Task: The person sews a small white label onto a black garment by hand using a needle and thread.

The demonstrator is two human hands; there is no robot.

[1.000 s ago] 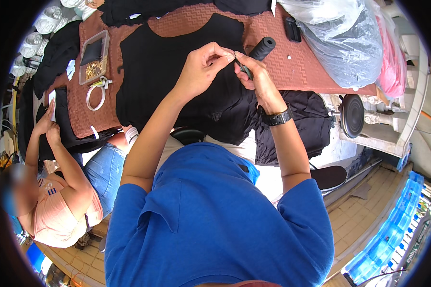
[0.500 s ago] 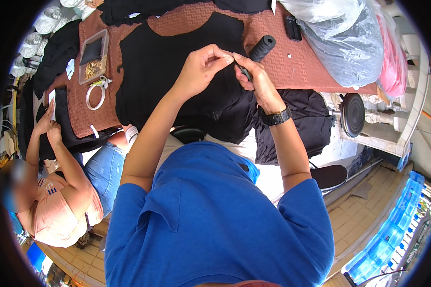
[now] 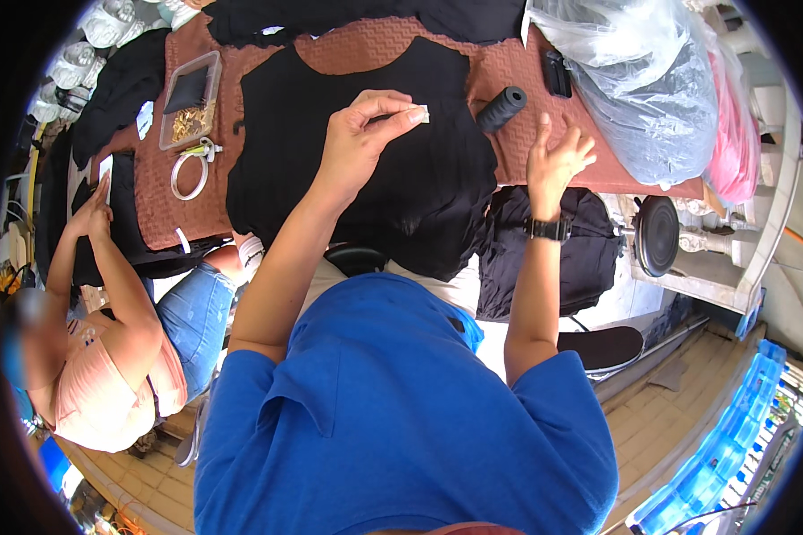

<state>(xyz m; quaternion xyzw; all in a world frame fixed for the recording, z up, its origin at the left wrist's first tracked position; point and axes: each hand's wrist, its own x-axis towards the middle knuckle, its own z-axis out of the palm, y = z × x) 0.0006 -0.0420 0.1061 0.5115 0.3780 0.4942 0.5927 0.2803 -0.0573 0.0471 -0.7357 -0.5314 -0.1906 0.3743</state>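
My left hand (image 3: pixel 366 138) is closed in a pinch on a small white tag (image 3: pixel 425 114), above a black garment (image 3: pixel 357 169) spread out on the table. My right hand (image 3: pixel 558 165) is raised at the table's front edge, fingers apart, and I see nothing in it. A black thread cone (image 3: pixel 501 109) lies on its side between my hands, by the garment's right edge. Beyond my right hand a small black case-like object (image 3: pixel 557 73) rests on the cloth.
On the brown-covered table (image 3: pixel 161 218), a clear box (image 3: pixel 166 134) of gold-coloured bits stands left, near a white ring (image 3: pixel 189 175). Plastic-wrapped bundles (image 3: pixel 642 89) fill the back right. A co-worker (image 3: pixel 120 357) sits at left. Black fabric (image 3: pixel 549 259) hangs off the front edge.
My right hand has parted from the left and moved right, its fingers opening. The small dark tool it held no longer shows. The white tag is now visible in my left fingers.
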